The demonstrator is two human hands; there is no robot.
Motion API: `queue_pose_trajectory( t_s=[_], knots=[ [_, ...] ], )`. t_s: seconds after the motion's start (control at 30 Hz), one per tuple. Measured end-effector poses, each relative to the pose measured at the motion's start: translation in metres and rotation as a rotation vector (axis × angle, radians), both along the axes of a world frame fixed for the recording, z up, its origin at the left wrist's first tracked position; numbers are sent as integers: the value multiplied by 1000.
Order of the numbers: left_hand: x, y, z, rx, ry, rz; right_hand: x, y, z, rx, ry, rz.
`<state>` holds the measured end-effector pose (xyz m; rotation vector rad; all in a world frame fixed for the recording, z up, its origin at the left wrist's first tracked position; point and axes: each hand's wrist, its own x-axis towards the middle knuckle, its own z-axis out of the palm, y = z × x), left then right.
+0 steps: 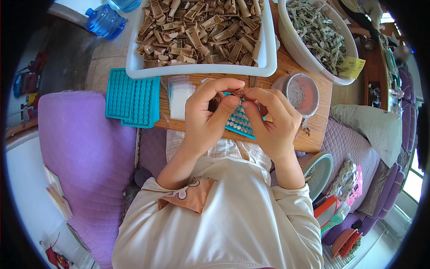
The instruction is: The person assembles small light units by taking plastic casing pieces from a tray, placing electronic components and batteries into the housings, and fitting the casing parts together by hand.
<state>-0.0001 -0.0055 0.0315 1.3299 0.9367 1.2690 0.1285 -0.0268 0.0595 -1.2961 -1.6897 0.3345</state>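
Over the wooden table, my left hand (204, 114) and my right hand (277, 119) meet with thumbs and forefingers pinched together. A small brown, shiny piece (238, 93) shows between their fingertips; it is too small and covered to name. Directly below the hands lies a teal tray (244, 132) with rows of small, round, whitish pieces in it. My fingers hide the tray's far part. Flat clear plastic bags (179, 103) lie just left of my left hand. To the right of my right hand stands a round tub (315, 106) with pale, pinkish contents.
A white bin (201, 71) of brown half-tube pieces spans the table's far side. At the far right, a white basin (323, 71) holds many small clear-wrapped pieces and carries a yellow note (352, 67). Stacked teal trays (134, 96) overhang the left edge. A blue water bottle (105, 22) stands beyond.
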Motion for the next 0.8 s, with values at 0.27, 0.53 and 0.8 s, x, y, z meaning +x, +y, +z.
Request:
queue_pose_trajectory(
  t_s=[0.27, 0.53, 0.8],
  knots=[
    [4, -2, -6, -191, -314, -50, 3, -6, 1, -140, 112, -72],
    [7, -3, -5, -376, -583, -115, -1, -12, -6, -163, 270, -51],
    [3, -6, -3, -379, -515, -246, -10, -15, -6, -185, 318, -90]
  ],
)
